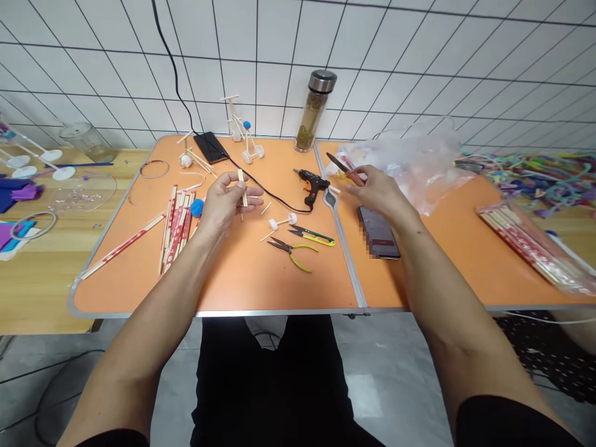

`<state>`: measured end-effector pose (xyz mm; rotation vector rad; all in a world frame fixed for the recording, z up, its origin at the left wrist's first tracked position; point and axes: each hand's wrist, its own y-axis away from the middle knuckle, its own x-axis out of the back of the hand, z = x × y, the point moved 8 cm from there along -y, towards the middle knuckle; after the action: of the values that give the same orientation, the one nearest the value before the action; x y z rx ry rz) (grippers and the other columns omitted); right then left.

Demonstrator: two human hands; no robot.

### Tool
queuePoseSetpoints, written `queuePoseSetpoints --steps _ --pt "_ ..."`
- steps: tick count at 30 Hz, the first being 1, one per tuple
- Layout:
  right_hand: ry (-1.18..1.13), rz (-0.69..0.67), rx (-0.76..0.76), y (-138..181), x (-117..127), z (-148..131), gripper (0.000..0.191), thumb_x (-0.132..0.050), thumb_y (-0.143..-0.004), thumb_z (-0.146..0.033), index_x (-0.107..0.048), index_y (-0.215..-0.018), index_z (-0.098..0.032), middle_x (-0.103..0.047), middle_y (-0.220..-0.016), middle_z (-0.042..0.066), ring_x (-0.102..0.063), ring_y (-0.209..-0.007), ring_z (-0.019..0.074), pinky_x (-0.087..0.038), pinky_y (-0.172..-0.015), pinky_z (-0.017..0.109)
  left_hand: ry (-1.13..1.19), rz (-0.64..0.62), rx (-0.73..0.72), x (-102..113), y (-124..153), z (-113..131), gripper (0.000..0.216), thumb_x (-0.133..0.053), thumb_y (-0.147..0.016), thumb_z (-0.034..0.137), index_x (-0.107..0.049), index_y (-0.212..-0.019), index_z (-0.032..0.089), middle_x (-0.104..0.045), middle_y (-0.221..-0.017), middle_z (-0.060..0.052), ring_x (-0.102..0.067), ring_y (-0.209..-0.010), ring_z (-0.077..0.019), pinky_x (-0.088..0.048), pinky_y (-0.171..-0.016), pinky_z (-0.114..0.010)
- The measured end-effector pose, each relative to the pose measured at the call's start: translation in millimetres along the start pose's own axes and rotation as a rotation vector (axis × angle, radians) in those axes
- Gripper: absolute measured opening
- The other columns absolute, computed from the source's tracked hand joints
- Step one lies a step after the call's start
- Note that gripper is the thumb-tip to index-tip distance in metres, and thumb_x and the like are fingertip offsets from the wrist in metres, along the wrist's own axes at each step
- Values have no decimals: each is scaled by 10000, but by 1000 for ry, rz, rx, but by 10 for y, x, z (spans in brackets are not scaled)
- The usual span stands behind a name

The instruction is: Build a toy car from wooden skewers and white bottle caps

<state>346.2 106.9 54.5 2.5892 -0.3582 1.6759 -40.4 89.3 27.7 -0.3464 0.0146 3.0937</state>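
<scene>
My left hand (228, 197) pinches short pieces of wooden chopstick (241, 185) upright between thumb and fingers. In my right hand (372, 186) is a small knife (343, 166), its dark blade pointing up and left. Between the hands lies a black hot glue gun (311, 186). Nearer to me are a small stick axle with white wheels (282, 222), green-yellow thread snips (311, 234) and yellow-handled pliers (293, 251). Red-wrapped chopsticks (176, 226) are piled beside my left wrist, with a blue pompom (197, 207) among them.
Small stick models (246, 139) and a black phone (211, 147) stand or lie at the back. A glass tea bottle (311, 115) is by the wall. Another phone (379, 231) lies below my right hand. Plastic bags (414, 164) and packed chopsticks (531, 245) are on the right.
</scene>
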Motion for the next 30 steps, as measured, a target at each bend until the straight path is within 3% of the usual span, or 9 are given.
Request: queuePoseSetpoints --steps 9,13,18,21,23,24,26,30 --pt "104 -84 -4 -283 -347 329 635 -770 -964 -518 -728 -1490 -164 -723 -1338 232 -666 -1009 327 -534 -921 453 -22 8 33 2 -5 -49 350 -872 -914 421 -629 -1095 246 -876 -863 -40 -855 -730 -194 -621 -632 -238" --pt "138 -121 8 -387 -490 381 677 -806 -966 -494 -701 -1529 -133 -669 -1374 236 -638 -1003 303 -535 -953 429 -35 -39 79 -80 44 -66 296 -833 -942 369 -630 -1092 216 -879 -877 -54 -842 -685 -181 -631 -638 -241" --pt "210 -151 7 -326 -449 304 609 -772 -999 -480 -724 -1488 -120 -663 -1345 247 -635 -1090 349 -525 -984 464 -27 -62 135 -173 106 -131 281 -841 -946 356 -636 -1073 209 -874 -857 -54 -842 -685 -183 -630 -643 -240" --pt "212 -92 9 -89 -213 35 581 -747 -1005 -379 -721 -1516 -103 -638 -1434 296 -649 -1211 414 -508 -987 490 0 -82 160 -233 131 -193 327 -875 -940 385 -640 -1080 208 -870 -848 -52 -846 -707 -189 -642 -686 -258" --pt "106 48 168 156 -11 -393 537 -631 -1071 -326 -708 -1553 -102 -654 -1470 302 -638 -1334 429 -484 -1049 499 37 -91 165 -265 144 -234 360 -902 -933 416 -645 -1074 207 -870 -864 -55 -857 -757 -194 -667 -769 -291" --pt "0 81 239 296 40 -617 474 -631 -1052 -287 -760 -1469 -100 -711 -1393 276 -674 -1288 403 -487 -1062 492 61 -95 162 -277 149 -250 367 -911 -929 426 -652 -1070 206 -870 -879 -59 -862 -790 -196 -674 -812 -306" --pt "-255 35 340 558 -7 -1037 354 -656 -1036 -297 -835 -1307 -155 -810 -1220 179 -748 -1128 329 -529 -1014 448 110 -98 140 -293 157 -271 370 -928 -910 429 -674 -1053 202 -872 -919 -65 -864 -859 -193 -675 -889 -323" --pt "-564 -263 433 908 -459 -1642 254 -728 -998 -355 -873 -1147 -210 -877 -1112 91 -794 -996 270 -565 -872 386 169 -115 64 -326 178 -266 433 -1021 -772 452 -742 -966 184 -854 -919 -36 -821 -867 -150 -652 -949 -292"
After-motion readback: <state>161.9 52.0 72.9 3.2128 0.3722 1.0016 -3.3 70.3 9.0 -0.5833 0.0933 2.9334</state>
